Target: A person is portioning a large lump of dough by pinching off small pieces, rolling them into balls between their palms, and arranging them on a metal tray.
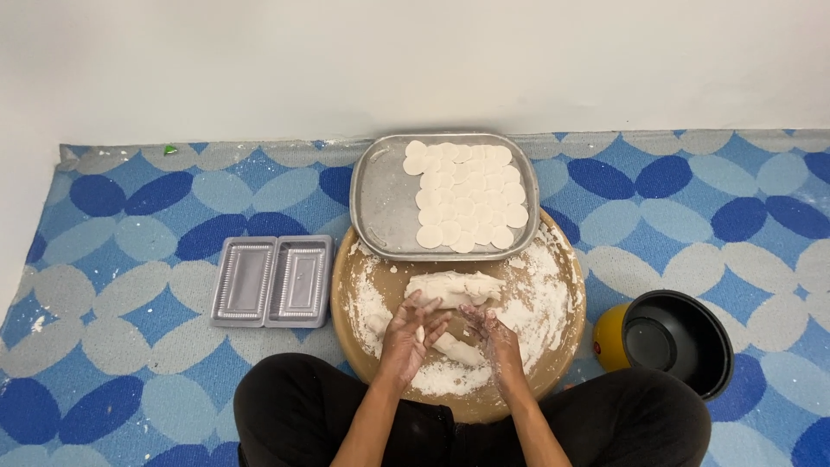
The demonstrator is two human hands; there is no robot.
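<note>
Both floury hands work on the round wooden board (553, 346). The left hand (406, 333) curls its fingers around a small pale dough piece (421, 333); the right hand (497, 333) rests fingers together on a dough roll (456, 348) lying left-right, nearer it. A bigger white dough lump (454, 287) sits just beyond.

Pale white dough log (454, 288) lies flat across the floured round wooden board (553, 346); smaller dough piece (456, 348) just below it.

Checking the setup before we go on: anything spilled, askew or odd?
Flour has scattered over the round board, with white specks on the mat at left. The tray overhangs the board's far edge.
</note>
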